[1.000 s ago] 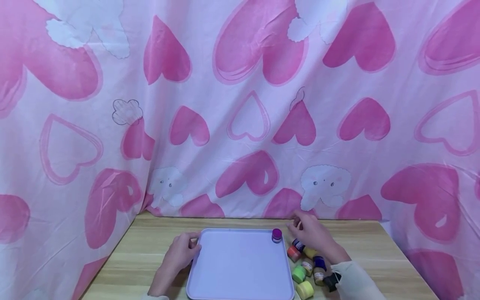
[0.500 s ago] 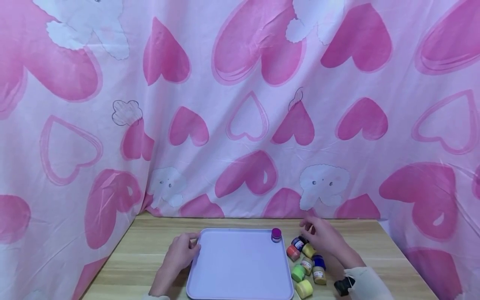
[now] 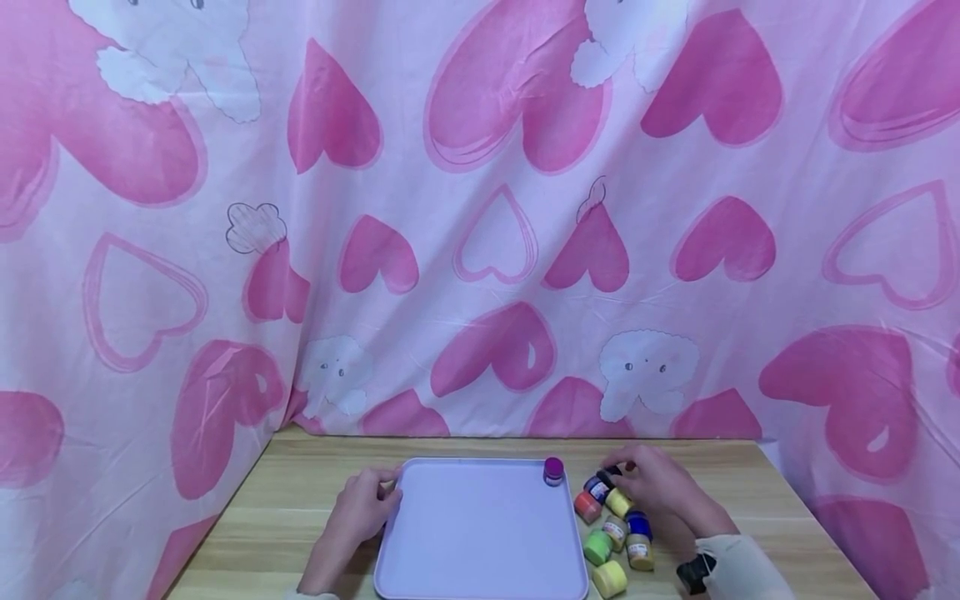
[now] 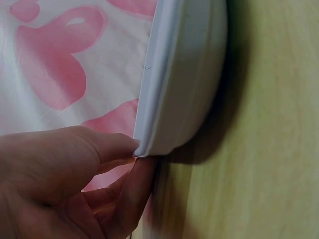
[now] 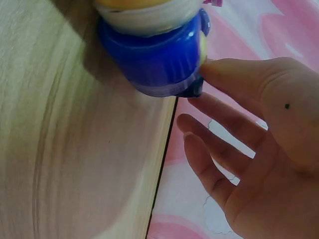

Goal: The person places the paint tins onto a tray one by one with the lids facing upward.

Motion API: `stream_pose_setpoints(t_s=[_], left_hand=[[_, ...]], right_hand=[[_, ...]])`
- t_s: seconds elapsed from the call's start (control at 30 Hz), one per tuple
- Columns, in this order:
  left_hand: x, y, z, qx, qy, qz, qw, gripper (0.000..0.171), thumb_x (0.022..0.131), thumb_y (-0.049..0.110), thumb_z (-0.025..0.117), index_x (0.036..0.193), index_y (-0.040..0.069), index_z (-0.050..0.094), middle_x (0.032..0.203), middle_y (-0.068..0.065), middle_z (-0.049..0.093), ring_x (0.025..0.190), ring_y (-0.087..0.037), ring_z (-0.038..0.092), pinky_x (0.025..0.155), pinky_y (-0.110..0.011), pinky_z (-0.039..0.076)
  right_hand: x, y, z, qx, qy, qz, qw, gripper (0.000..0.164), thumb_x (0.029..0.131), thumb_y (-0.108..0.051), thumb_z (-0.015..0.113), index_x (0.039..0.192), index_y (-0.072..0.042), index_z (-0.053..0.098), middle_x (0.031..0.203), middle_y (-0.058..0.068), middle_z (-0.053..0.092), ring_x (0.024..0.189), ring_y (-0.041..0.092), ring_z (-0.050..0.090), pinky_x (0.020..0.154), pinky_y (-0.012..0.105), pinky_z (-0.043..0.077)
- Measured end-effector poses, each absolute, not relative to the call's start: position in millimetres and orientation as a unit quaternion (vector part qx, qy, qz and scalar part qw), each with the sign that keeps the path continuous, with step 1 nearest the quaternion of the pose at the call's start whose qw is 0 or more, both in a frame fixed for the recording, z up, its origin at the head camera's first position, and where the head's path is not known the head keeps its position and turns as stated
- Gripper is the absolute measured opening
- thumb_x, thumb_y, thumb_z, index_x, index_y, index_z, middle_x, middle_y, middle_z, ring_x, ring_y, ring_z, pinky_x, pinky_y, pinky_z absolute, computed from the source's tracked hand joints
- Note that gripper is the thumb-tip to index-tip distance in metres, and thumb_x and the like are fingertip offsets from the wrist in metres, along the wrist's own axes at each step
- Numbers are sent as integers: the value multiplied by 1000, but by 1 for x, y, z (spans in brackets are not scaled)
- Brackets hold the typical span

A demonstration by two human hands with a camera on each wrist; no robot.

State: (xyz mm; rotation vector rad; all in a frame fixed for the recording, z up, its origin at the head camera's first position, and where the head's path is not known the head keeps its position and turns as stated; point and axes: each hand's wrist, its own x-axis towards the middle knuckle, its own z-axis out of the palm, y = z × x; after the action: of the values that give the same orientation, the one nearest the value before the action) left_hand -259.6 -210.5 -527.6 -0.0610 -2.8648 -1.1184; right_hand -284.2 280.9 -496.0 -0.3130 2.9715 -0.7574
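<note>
My left hand (image 3: pixel 362 504) holds the left rim of a pale tray (image 3: pixel 480 533); in the left wrist view the thumb lies at the rim of the tray (image 4: pixel 174 89) with a finger beneath. A small purple-lidded paint jar (image 3: pixel 553 472) stands in the tray's far right corner. Right of the tray, my right hand (image 3: pixel 663 483) reaches over the far end of a group of paint jars, its thumb and index finger at a black-lidded jar (image 3: pixel 611 473). In the right wrist view that dark jar (image 5: pixel 193 89) shows between thumb and index fingertip, mostly hidden behind a blue jar (image 5: pixel 149 59).
Close by lie a red jar (image 3: pixel 587 506), a yellow jar (image 3: pixel 618 502), a blue jar (image 3: pixel 638 524), a green jar (image 3: pixel 598 547) and several others. A heart-patterned curtain (image 3: pixel 480 250) hangs behind the wooden table (image 3: pixel 315 467).
My right hand has moved right from beside the tray's far corner and come down to the black-lidded jar. The left hand, tray and purple-lidded jar stay in place.
</note>
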Motion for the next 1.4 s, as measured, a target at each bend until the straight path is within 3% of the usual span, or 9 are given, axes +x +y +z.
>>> stream_pose_setpoints(t_s=[0.1, 0.2, 0.4, 0.6, 0.87, 1.13, 1.4], left_hand=[[-260, -210, -529, -20, -932, -361, 33, 41, 98, 10, 75, 138, 5, 72, 61, 1, 58, 52, -13, 55, 48, -29, 45], [-260, -210, -529, -21, -933, -358, 35, 41, 97, 10, 75, 138, 5, 73, 60, 1, 56, 52, -13, 54, 48, -29, 44], [-259, -210, -527, -14, -933, -357, 26, 41, 98, 11, 75, 139, 4, 72, 64, 0, 59, 54, -14, 56, 50, -31, 47], [-259, -209, -528, -17, -931, -364, 25, 41, 98, 10, 75, 139, 3, 71, 64, 0, 60, 53, -14, 57, 49, -31, 48], [-260, -211, -529, -17, -929, -368, 22, 41, 99, 11, 74, 140, 4, 71, 63, 0, 58, 53, -14, 56, 49, -31, 47], [-259, -211, -530, -17, -928, -372, 20, 41, 99, 11, 75, 140, 5, 71, 62, 0, 56, 53, -13, 56, 49, -30, 46], [-261, -211, -530, -25, -925, -379, 18, 42, 99, 10, 75, 140, 5, 71, 61, 0, 57, 51, -14, 56, 47, -30, 47]], right_hand=[[-286, 280, -497, -79, 966, -243, 42, 27, 96, -12, 80, 122, -19, 81, 130, 6, 77, 128, 39, 69, 104, 66, 54], [-288, 279, -497, -72, 964, -250, 52, 32, 97, -11, 79, 129, -18, 78, 136, 9, 75, 132, 43, 66, 105, 67, 53], [-293, 277, -500, -94, 960, -261, 44, 32, 98, -12, 79, 129, -20, 78, 129, 3, 76, 119, 26, 71, 101, 61, 58], [-299, 274, -506, -102, 959, -261, 35, 28, 99, -20, 79, 127, -13, 80, 123, 4, 78, 99, 15, 67, 91, 45, 62], [-306, 272, -512, -99, 966, -239, 23, 23, 97, -24, 82, 119, -17, 82, 119, 0, 74, 112, 19, 68, 101, 56, 58], [-308, 273, -513, -112, 965, -236, 20, 14, 101, -22, 77, 113, -23, 84, 112, -6, 79, 102, 13, 68, 96, 49, 59], [-308, 275, -508, -107, 971, -211, 27, 29, 94, -24, 85, 122, -19, 81, 120, 1, 75, 110, 20, 67, 99, 55, 60]])
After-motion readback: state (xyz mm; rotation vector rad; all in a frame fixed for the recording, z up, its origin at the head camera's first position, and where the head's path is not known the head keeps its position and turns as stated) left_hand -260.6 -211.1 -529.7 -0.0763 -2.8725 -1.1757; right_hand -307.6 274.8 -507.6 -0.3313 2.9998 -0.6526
